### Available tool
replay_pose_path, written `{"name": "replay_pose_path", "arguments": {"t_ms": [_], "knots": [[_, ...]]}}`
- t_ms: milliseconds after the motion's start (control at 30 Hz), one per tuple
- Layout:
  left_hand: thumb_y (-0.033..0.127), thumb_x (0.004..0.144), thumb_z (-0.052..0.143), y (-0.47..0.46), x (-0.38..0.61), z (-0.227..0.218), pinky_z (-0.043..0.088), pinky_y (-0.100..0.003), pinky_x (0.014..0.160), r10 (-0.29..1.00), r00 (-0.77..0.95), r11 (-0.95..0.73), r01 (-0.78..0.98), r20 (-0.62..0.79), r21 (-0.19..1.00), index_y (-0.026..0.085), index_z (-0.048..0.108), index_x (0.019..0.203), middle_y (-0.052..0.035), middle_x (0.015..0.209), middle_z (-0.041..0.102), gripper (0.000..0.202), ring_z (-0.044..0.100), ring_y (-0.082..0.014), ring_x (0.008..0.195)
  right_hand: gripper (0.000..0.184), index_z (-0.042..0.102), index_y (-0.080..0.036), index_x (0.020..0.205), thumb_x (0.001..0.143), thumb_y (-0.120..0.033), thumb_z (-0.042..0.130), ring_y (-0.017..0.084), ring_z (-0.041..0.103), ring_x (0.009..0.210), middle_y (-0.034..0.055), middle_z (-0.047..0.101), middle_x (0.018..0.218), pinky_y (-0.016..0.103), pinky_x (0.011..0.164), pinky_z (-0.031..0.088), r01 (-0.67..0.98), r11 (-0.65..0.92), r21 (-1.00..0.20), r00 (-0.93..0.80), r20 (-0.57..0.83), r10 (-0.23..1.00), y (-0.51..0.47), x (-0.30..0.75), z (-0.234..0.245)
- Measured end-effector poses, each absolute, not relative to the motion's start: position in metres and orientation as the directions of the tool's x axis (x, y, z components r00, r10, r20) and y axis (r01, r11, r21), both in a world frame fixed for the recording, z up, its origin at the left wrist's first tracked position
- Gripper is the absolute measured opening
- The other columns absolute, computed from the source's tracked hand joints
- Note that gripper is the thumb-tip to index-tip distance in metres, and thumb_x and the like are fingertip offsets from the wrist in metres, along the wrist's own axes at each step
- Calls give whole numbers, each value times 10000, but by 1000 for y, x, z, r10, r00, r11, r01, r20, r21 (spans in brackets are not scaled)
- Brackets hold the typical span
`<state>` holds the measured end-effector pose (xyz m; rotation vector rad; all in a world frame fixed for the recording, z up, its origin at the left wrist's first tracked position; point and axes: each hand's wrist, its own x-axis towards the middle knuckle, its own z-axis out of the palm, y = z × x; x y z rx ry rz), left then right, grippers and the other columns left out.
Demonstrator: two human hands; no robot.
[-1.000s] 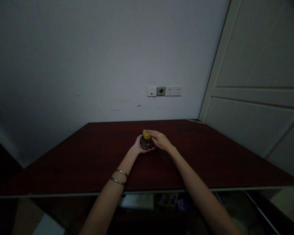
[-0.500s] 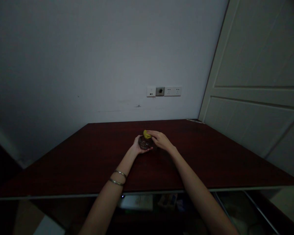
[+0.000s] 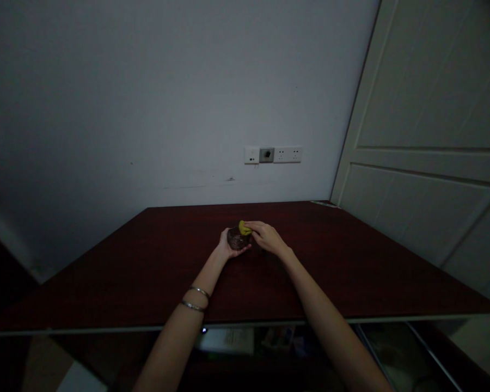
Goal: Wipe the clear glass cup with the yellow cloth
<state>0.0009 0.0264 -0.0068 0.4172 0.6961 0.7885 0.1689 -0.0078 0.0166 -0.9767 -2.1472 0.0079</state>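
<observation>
My left hand (image 3: pixel 227 247) is closed around the side and underside of a small round glass bowl (image 3: pixel 237 241), dark and see-through, held over the tabletop. The bowl looks tilted a little; whether it touches the table I cannot tell. My right hand (image 3: pixel 267 237) pinches a yellow cloth (image 3: pixel 244 228) between fingers and thumb. The cloth presses on the upper right rim of the bowl and hides part of it. Two silver bangles (image 3: pixel 196 299) circle my left forearm.
The dark red table (image 3: pixel 147 272) reaches back to a pale wall (image 3: pixel 179 98) with a row of sockets (image 3: pixel 281 155). A white panelled door (image 3: pixel 424 163) stands along the right side. Below the front edge, a white flat object (image 3: pixel 228 340) and dim clutter lie on a shelf.
The bowl and my left hand have shifted slightly left. My right hand keeps the cloth on the rim, with a small move left and down. The view has tilted up very slightly.
</observation>
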Motion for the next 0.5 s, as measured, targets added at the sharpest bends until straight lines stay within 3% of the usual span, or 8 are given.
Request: {"name": "replay_pose_path", "arguments": {"t_ms": [500], "knots": [[436, 764, 332, 26, 6, -8, 491, -360, 462, 862, 311, 499, -656, -400, 566, 143, 546, 897, -125, 706, 607, 386, 601, -250, 620, 370, 595, -194, 1060, 745, -86, 433, 169, 540, 954, 57, 636, 1006, 316, 862, 425, 621, 726, -295, -418, 658, 626, -11, 161, 19]]}}
